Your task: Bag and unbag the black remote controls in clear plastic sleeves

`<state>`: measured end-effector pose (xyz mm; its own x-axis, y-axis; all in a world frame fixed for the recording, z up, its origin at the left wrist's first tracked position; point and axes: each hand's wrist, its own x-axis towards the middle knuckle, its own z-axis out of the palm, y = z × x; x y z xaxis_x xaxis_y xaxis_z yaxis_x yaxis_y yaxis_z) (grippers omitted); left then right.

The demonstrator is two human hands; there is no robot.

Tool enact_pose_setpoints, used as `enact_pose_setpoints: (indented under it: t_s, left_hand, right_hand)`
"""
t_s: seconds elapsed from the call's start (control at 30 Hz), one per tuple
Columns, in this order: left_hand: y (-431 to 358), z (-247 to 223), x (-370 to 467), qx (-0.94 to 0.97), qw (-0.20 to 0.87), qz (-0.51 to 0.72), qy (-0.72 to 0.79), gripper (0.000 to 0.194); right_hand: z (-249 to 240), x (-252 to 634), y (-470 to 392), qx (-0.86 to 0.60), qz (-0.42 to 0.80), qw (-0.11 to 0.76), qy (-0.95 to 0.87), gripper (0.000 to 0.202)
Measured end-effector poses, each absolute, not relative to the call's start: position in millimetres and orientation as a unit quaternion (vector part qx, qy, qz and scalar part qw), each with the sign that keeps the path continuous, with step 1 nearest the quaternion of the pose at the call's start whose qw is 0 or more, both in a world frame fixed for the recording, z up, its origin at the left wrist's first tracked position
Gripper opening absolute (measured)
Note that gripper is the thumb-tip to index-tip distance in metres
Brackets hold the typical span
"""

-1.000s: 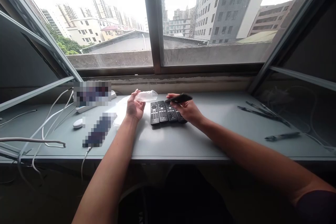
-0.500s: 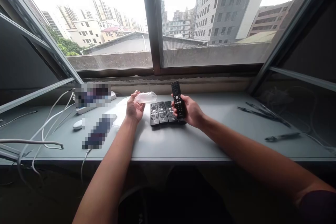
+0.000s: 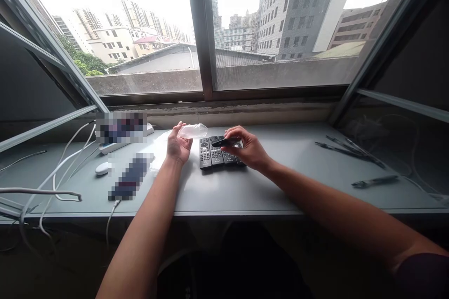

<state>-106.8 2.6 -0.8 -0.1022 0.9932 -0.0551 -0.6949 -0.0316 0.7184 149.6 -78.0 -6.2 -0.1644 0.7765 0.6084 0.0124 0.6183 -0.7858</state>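
My left hand [image 3: 180,145] holds a translucent plastic bag [image 3: 194,131] by its left end, the bag reaching right toward the window side of the remotes. Several black remotes [image 3: 206,155] lie side by side on the grey desk, their lower ends toward me. Above them, my right hand [image 3: 247,145] grips another black remote [image 3: 226,141] between thumb and fingers. That remote is seen nearly edge-on and points left, its other end hidden in the hand. The rightmost remotes are partly covered by my right hand.
On the left of the desk [image 3: 210,201] are a power strip [image 3: 150,129], white cables [image 3: 58,168], a white round object [image 3: 103,168] and a blurred-out device [image 3: 129,180]. Several pens [image 3: 351,152] lie at the right, with one more pen [image 3: 374,181] nearer the edge.
My right hand has turned the held remote from upright, buttons facing me, to nearly sideways, pointing left. My left hand keeps its hold on the bag. The view has shifted slightly.
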Motion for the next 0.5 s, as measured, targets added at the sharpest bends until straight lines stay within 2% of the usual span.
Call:
enact_pose_setpoints:
  t_s: [0.17,0.5]
  left_hand:
    - [3.5,-1.8,-108.3,0.24,0.631,0.674,0.3,0.024]
    - [2.7,-2.0,-107.2,0.247,0.625,0.674,0.305,0.022]
  right_hand:
    - [-7.7,146.3,-79.6,-0.288,0.35,0.571,-0.684,0.032]
    - [1.0,144.4,-84.0,-0.282,0.571,0.557,-0.532,0.051]
